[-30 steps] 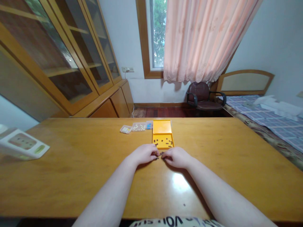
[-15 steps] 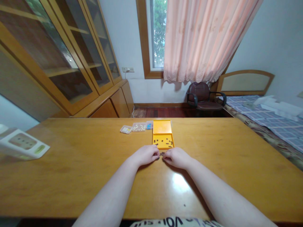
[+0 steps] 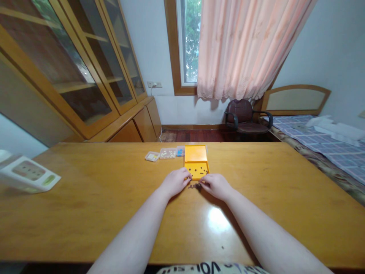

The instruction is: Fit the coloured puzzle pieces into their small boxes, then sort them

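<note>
An open yellow box (image 3: 195, 153) lies on the table, its lid folded back, with several small dark brown pieces (image 3: 201, 173) scattered in the near half. My left hand (image 3: 177, 180) rests at the box's near left corner, fingers pinched on what looks like one small dark piece. Just in front of the box is a little pile of dark brown pieces (image 3: 194, 186). My right hand (image 3: 216, 185) is at the right end of that pile, its thumb and fingers closed together; what is between them is too small to make out.
Left of the box stand clear plastic trays (image 3: 167, 153), one with white pieces and one with something blue. A white and clear container (image 3: 30, 172) is at the table's left. One tiny dark piece (image 3: 222, 247) lies near the front edge of the wooden table (image 3: 114, 213).
My left hand has moved forward from the pile to the box's near left corner. My right hand has shifted slightly forward and right. More of the dark pile shows between them.
</note>
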Action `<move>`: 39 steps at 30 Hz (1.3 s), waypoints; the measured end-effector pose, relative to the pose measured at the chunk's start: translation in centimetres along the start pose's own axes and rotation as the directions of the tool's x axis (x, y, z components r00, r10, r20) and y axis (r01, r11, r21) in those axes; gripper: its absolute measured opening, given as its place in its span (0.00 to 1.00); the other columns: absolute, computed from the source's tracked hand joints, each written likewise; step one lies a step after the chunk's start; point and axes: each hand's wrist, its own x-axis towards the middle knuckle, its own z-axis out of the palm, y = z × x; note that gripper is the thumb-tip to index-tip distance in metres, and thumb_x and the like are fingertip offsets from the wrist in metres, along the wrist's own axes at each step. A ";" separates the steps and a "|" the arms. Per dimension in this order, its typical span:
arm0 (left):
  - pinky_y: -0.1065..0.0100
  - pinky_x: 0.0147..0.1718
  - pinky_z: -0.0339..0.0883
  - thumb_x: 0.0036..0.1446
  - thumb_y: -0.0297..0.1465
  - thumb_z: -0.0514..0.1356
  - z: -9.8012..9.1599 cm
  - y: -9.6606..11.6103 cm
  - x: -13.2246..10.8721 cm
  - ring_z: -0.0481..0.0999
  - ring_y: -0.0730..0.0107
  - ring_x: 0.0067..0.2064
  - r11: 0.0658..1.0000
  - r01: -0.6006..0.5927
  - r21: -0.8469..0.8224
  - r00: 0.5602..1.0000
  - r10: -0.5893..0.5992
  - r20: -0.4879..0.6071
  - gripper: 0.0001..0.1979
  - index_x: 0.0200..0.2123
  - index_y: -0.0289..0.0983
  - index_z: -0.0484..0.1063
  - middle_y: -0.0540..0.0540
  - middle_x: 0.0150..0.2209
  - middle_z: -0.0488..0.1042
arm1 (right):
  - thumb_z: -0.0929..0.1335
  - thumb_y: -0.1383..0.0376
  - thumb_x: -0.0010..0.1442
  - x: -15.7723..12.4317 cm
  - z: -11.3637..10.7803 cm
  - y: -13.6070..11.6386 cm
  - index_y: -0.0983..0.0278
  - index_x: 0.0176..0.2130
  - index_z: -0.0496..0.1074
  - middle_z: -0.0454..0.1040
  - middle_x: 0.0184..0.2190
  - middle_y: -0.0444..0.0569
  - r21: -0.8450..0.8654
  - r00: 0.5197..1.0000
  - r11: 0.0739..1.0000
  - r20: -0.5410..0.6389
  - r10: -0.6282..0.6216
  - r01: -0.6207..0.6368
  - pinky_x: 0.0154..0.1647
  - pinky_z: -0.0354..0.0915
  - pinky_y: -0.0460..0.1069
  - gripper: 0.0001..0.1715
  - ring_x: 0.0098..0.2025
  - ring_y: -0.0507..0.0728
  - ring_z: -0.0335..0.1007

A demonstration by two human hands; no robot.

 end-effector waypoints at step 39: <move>0.72 0.40 0.64 0.56 0.31 0.56 0.8 2.2 -0.5 0.73 0.70 0.41 0.970 -0.223 -0.098 0.947 0.240 0.213 0.09 0.39 0.45 0.74 0.51 0.40 0.74 | 0.65 0.65 0.54 -0.1 -1.3 0.6 0.57 0.36 0.77 0.79 0.33 0.43 0.076 0.979 0.997 0.203 0.018 -0.034 0.34 0.60 0.45 0.11 0.34 0.53 0.72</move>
